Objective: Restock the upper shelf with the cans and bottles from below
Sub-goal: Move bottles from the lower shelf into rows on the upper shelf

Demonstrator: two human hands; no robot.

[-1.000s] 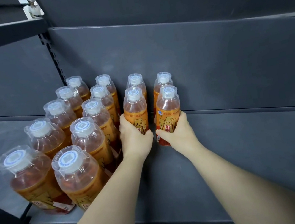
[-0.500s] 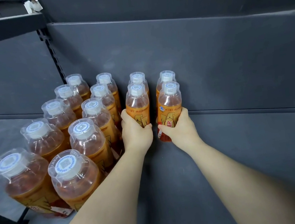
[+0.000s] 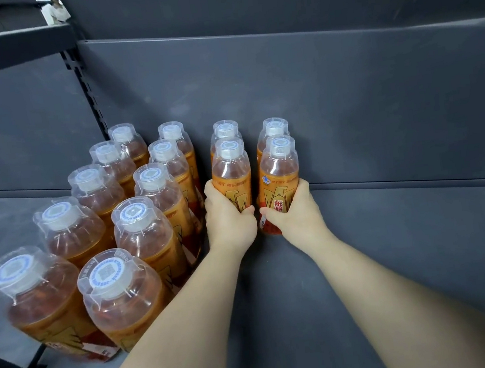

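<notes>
L hand [image 3: 228, 216] has fingers + thumb curled round lower half of L btl [image 3: 231, 177]. R hand [image 3: 295, 211] grips R btl [image 3: 280, 176] the same way, thumb across the red part of the label. Both grips same as 1 s ago

Held btls stand upright on shelf [image 3: 395, 241], side by side w/ a narrow gap, just in front of back pair [image 3: 274, 126], which stands against back panel [image 3: 316, 98]. Vs 1 s ago, hands + held btls are further in and their caps sit closer under the caps of back pair. R btl leaned a little then, looks straighter now. L btl base hidden by hand, R btl base shows at shelf level, can't tell if fully set down

Ten btls [image 3: 133, 212] in two rows of five at L, unmoved; nearer row just beside L hand. Another shelf edge [image 3: 4, 45] runs across top L
</notes>
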